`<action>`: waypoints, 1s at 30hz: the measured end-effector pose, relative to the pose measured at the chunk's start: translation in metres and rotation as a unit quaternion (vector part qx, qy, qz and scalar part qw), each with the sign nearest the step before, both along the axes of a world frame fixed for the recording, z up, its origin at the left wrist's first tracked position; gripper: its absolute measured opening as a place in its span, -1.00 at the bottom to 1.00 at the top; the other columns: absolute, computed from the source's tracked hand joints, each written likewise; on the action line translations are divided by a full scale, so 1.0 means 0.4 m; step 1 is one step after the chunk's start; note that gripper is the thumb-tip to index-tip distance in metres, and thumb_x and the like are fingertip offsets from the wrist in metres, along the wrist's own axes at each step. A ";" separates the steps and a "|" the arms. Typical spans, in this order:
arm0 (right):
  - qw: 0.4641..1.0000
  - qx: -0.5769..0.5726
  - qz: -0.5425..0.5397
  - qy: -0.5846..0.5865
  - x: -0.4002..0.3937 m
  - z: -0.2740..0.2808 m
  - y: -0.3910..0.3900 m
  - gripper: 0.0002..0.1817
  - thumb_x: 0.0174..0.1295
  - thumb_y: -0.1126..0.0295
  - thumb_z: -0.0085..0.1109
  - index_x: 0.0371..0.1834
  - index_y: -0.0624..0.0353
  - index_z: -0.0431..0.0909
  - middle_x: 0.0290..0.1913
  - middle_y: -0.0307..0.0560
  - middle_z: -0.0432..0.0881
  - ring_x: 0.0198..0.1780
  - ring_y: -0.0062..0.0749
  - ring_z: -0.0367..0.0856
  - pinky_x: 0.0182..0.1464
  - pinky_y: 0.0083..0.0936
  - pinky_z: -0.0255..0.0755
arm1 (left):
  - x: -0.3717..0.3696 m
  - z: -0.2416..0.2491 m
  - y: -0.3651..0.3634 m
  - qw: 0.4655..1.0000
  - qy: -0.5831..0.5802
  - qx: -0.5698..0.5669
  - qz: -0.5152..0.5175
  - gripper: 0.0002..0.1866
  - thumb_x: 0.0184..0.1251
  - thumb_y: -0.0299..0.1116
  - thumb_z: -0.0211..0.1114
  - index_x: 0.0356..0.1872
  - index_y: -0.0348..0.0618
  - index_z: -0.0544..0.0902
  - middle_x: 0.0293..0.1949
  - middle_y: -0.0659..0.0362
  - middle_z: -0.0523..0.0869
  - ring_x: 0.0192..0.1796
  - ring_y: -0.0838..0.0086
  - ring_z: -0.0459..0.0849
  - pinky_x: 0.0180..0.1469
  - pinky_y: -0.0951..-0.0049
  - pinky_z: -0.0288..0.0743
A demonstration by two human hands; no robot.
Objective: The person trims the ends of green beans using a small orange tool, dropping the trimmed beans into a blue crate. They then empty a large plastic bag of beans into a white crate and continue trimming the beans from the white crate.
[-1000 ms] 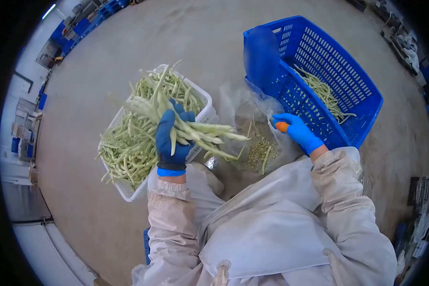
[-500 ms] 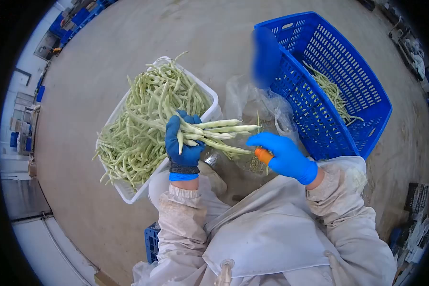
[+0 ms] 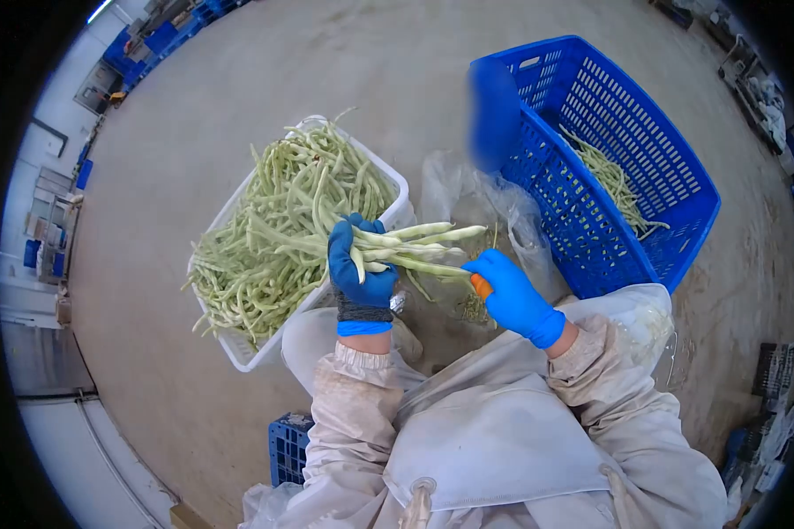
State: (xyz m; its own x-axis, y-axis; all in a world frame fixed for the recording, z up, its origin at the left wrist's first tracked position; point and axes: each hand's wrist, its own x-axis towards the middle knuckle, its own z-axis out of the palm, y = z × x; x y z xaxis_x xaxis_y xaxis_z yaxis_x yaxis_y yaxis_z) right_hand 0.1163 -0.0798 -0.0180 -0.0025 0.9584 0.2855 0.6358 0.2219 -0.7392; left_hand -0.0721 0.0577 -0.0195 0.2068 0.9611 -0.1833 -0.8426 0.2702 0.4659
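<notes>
My left hand [image 3: 362, 264], in a dark blue glove over a lighter one, is closed around a bunch of pale green beans [image 3: 419, 247] whose ends point right. My right hand [image 3: 516, 295] wears a bright blue glove. An orange piece [image 3: 481, 285] sits at its thumb, apparently a thumb cover. Index finger and thumb close at the tip of the lowest long bean in the bunch. Behind my left hand, a heap of green beans [image 3: 273, 238] fills a white crate [image 3: 390, 176] above its rim.
To the right, a blue slatted basket [image 3: 604, 220] holds some beans [image 3: 610, 181] at its bottom. Clear plastic film [image 3: 494, 198] and bean scraps [image 3: 476, 310] lie between the containers. A small blue crate [image 3: 288, 448] stands at lower left, by my legs.
My right hand has moved slightly left and down, from just beside the bunch to a bean's tip. My left hand keeps its hold, a little farther right in view.
</notes>
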 end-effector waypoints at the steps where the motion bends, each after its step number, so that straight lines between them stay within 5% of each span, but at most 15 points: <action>1: 1.000 -0.003 -0.006 0.017 0.001 -0.001 -0.005 -0.82 0.13 0.54 0.04 -0.17 0.24 0.47 -0.26 0.09 0.42 -0.21 0.01 0.43 -0.18 -0.30 0.35 | 0.006 0.004 -0.005 1.000 -0.001 0.002 -0.001 -0.81 0.25 -0.29 0.19 -0.15 -0.06 0.51 -0.22 0.21 0.60 -0.21 0.42 0.55 -0.03 0.34 0.44; 3: 1.000 -0.008 -0.019 0.012 0.003 -0.005 -0.015 -0.81 0.13 0.54 0.04 -0.16 0.24 0.47 -0.27 0.09 0.42 -0.22 0.02 0.43 -0.19 -0.29 0.36 | 0.031 0.056 -0.027 0.998 0.044 -0.026 0.049 -0.80 0.25 -0.28 0.17 -0.22 -0.18 0.51 -0.39 0.20 0.54 -0.26 0.43 0.53 -0.05 0.38 0.43; 8: 0.996 -0.012 -0.082 -0.028 0.008 -0.039 -0.019 -0.83 0.14 0.53 0.01 -0.20 0.26 0.49 -0.30 0.12 0.44 -0.22 0.03 0.44 -0.18 -0.27 0.36 | 0.056 0.047 -0.048 0.998 0.045 0.005 0.041 -0.79 0.25 -0.28 0.17 -0.22 -0.21 0.50 -0.37 0.19 0.53 -0.25 0.42 0.52 -0.08 0.37 0.43; 10: 0.949 -0.092 -0.151 0.262 0.021 -0.093 -0.011 -0.86 0.18 0.49 0.01 -0.24 0.26 0.51 -0.32 0.07 0.52 -0.29 -0.11 0.50 -0.21 -0.33 0.38 | 0.061 0.054 -0.052 0.998 0.045 0.013 0.044 -0.79 0.24 -0.28 0.17 -0.23 -0.21 0.49 -0.36 0.18 0.53 -0.25 0.41 0.52 -0.09 0.37 0.43; 13: 0.875 -0.205 -0.197 0.391 0.049 -0.120 -0.018 -0.87 0.21 0.46 0.00 -0.26 0.25 0.52 -0.35 -0.02 0.57 -0.35 -0.33 0.51 -0.24 -0.42 0.39 | 0.059 0.059 -0.047 1.000 0.005 -0.006 0.015 -0.79 0.23 -0.28 0.18 -0.23 -0.18 0.50 -0.35 0.18 0.53 -0.24 0.40 0.52 -0.11 0.37 0.44; 14: 0.876 -0.204 -0.196 0.391 0.051 -0.124 -0.021 -0.87 0.21 0.46 0.00 -0.26 0.25 0.52 -0.35 -0.02 0.57 -0.35 -0.33 0.51 -0.24 -0.42 0.39 | 0.059 0.049 -0.045 1.000 -0.009 -0.025 0.002 -0.78 0.22 -0.27 0.17 -0.22 -0.19 0.50 -0.34 0.17 0.53 -0.24 0.38 0.53 -0.12 0.36 0.46; 16: 0.978 0.017 -0.205 0.037 0.053 -0.133 -0.027 -0.82 0.22 0.41 0.06 -0.17 0.24 0.52 -0.38 -0.15 0.58 -0.35 -0.47 0.46 -0.22 -0.48 0.39 | 0.060 0.029 -0.040 0.999 -0.021 -0.041 -0.017 -0.77 0.22 -0.27 0.17 -0.21 -0.19 0.51 -0.32 0.17 0.54 -0.24 0.36 0.53 -0.12 0.35 0.47; 20: 0.964 -0.023 -0.192 0.180 0.095 -0.064 -0.017 -0.85 0.23 0.45 -0.02 -0.22 0.20 0.53 -0.36 -0.13 0.55 -0.34 -0.45 0.47 -0.24 -0.49 0.38 | 0.071 0.030 -0.041 0.998 -0.049 -0.041 -0.025 -0.79 0.19 -0.25 0.15 -0.25 -0.14 0.51 -0.34 0.15 0.55 -0.20 0.31 0.54 -0.11 0.28 0.46; 22: 0.942 -0.142 -0.091 0.290 0.115 -0.023 -0.016 -0.84 0.22 0.44 0.01 -0.18 0.18 0.53 -0.28 -0.10 0.56 -0.28 -0.41 0.49 -0.18 -0.47 0.39 | 0.071 0.027 -0.021 0.996 -0.043 -0.076 -0.012 -0.80 0.18 -0.22 0.15 -0.28 -0.11 0.51 -0.33 0.17 0.57 -0.18 0.29 0.55 -0.08 0.21 0.44; 26: 0.983 -0.050 -0.023 0.176 0.089 0.029 -0.028 -0.80 0.19 0.43 0.06 -0.13 0.18 0.53 -0.19 -0.07 0.57 -0.19 -0.38 0.51 -0.11 -0.46 0.39 | 0.069 0.030 -0.017 0.997 -0.059 -0.050 -0.032 -0.84 0.18 -0.33 0.14 -0.25 -0.12 0.48 -0.27 0.11 0.56 -0.15 0.20 0.53 0.03 0.09 0.42; 28: 0.994 0.087 -0.069 0.011 0.063 0.046 -0.020 -0.75 0.16 0.40 0.12 -0.09 0.18 0.52 -0.15 -0.07 0.58 -0.12 -0.39 0.52 -0.08 -0.45 0.39 | 0.077 0.043 -0.029 0.996 -0.055 -0.055 -0.040 -0.85 0.19 -0.33 0.13 -0.25 -0.12 0.48 -0.27 0.11 0.56 -0.14 0.20 0.53 0.03 0.09 0.42; 30: 0.990 0.010 -0.071 0.125 0.039 0.061 -0.006 -0.73 0.14 0.39 0.15 -0.09 0.19 0.52 -0.14 -0.07 0.58 -0.11 -0.39 0.53 -0.06 -0.44 0.40 | 0.094 0.073 -0.047 0.996 -0.051 -0.059 -0.047 -0.85 0.19 -0.33 0.13 -0.26 -0.12 0.48 -0.26 0.11 0.56 -0.14 0.20 0.54 0.04 0.08 0.41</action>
State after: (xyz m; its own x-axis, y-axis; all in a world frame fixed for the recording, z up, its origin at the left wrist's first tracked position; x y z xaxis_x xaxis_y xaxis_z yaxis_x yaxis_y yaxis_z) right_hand 0.1321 -0.0823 0.0064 0.2050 0.9379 0.2799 0.4601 0.1600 -0.8733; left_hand -0.0346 0.0390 0.0099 0.3186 0.9094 -0.2674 -0.8523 0.3983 0.3391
